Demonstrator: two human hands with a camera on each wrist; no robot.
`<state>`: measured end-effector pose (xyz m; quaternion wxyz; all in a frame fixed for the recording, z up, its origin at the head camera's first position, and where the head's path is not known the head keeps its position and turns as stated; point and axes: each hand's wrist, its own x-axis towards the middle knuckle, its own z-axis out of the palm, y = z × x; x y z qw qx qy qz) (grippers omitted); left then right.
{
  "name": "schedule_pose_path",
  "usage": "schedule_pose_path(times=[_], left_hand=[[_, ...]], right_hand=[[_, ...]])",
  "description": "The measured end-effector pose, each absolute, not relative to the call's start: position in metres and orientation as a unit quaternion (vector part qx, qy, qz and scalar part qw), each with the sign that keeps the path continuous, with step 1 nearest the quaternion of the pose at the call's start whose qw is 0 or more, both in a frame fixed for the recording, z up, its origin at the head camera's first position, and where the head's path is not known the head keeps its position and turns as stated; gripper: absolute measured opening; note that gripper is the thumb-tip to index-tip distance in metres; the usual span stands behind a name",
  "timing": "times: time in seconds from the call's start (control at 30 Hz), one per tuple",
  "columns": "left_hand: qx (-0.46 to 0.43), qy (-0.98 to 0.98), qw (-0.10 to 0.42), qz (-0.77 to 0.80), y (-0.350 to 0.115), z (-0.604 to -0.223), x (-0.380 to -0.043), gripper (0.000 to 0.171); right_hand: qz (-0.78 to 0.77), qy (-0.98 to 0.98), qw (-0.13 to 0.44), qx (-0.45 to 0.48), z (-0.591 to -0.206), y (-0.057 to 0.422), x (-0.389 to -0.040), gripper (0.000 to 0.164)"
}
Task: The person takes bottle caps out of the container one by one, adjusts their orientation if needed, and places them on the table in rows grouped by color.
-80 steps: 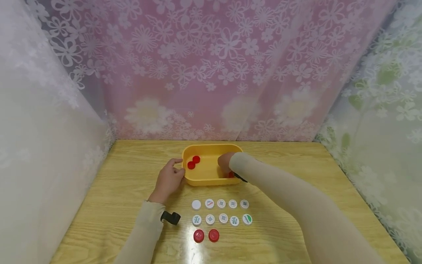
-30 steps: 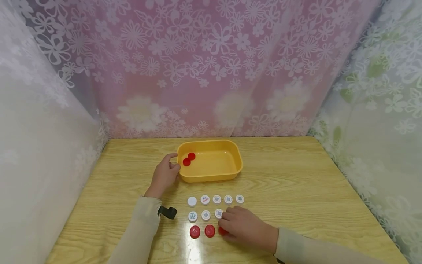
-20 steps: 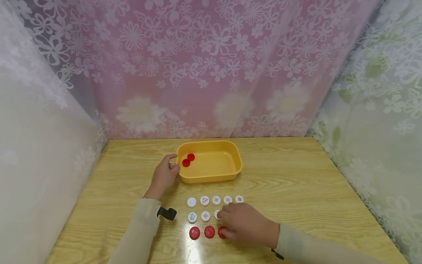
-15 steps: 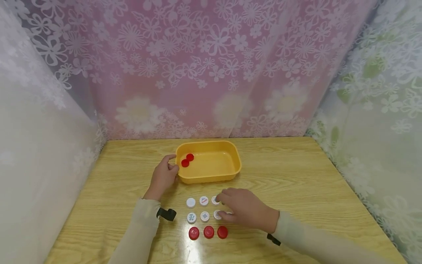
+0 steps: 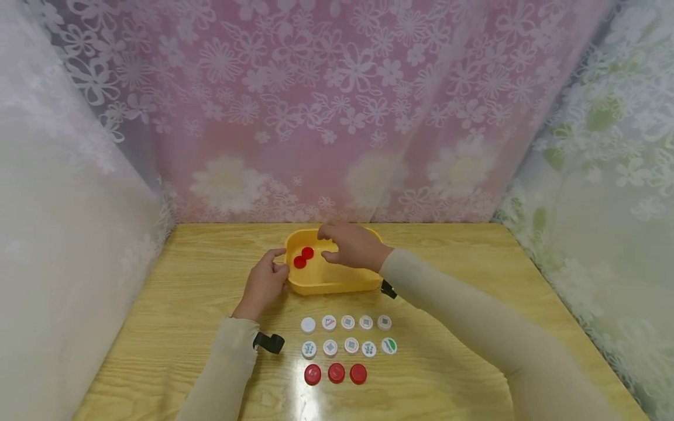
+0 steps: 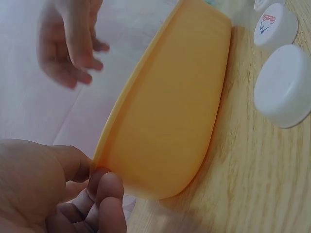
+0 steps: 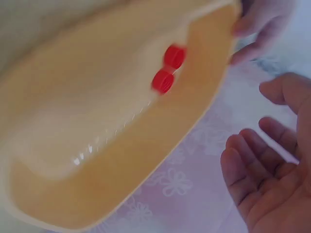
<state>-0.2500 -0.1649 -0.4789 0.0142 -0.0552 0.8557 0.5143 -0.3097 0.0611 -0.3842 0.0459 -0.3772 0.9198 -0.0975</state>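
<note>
My left hand (image 5: 265, 283) grips the left end of a yellow plastic basin (image 5: 332, 289), its thumb and fingers at the rim in the left wrist view. Over the basin hovers my right hand (image 5: 355, 245), fingers parted and holding nothing. Two red bottle caps, a nearer cap (image 7: 163, 81) and a farther cap (image 7: 174, 57) in the right wrist view, lie together inside the basin near its left end. Three red caps, the middle cap (image 5: 336, 373) among them, form a row on the table, closest to me.
Between the basin and the red row, white bottle caps lie in two rows, with a plain white cap (image 5: 308, 325) at the left and a green-printed cap (image 5: 389, 345) at the right. Floral curtains (image 5: 337, 146) enclose the wooden table (image 5: 447, 251) behind and at both sides.
My right hand took a red cap from the basin, set it down third in the red row, let go and moved back over the basin. My left hand stays at the rim.
</note>
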Motion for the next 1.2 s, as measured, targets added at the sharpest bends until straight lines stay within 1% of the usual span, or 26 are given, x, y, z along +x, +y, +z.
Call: schedule_pose_path(times=[0.07,0.23,0.33,0.43,0.57,0.8,1.0,1.2], left_hand=[[-0.056,0.855,0.014,0.515,-0.165,-0.48,-0.251,0.047],[-0.05,0.857,0.008,0.513,-0.167,-0.481,-0.252,0.046],[-0.042,0.859,0.002,0.511,-0.168,-0.479,-0.252,0.046],[-0.038,0.86,0.0,0.509,-0.168,-0.478,-0.252,0.046],[-0.036,0.86,0.003,0.509,-0.168,-0.477,-0.251,0.046],[-0.038,0.86,0.0,0.508,-0.166,-0.477,-0.251,0.045],[-0.036,0.862,-0.002,0.505,-0.166,-0.477,-0.251,0.046],[-0.04,0.862,-0.006,0.505,-0.168,-0.479,-0.251,0.045]], right_hand=[[-0.045,0.914,0.043,-0.4,-0.393,0.048,-0.326,0.038],[0.069,0.89,0.068,-0.445,-0.416,0.018,-0.354,0.039],[0.12,0.88,0.089,-0.451,-0.427,0.003,-0.362,0.039],[0.153,0.869,0.107,-0.458,-0.436,-0.008,-0.366,0.037],[0.166,0.858,0.115,-0.472,-0.444,-0.017,-0.366,0.032],[0.159,0.855,0.1,-0.483,-0.446,-0.022,-0.37,0.021],[0.164,0.854,0.09,-0.486,-0.446,-0.019,-0.373,0.024],[0.146,0.86,0.109,-0.477,-0.445,-0.015,-0.374,0.024]])
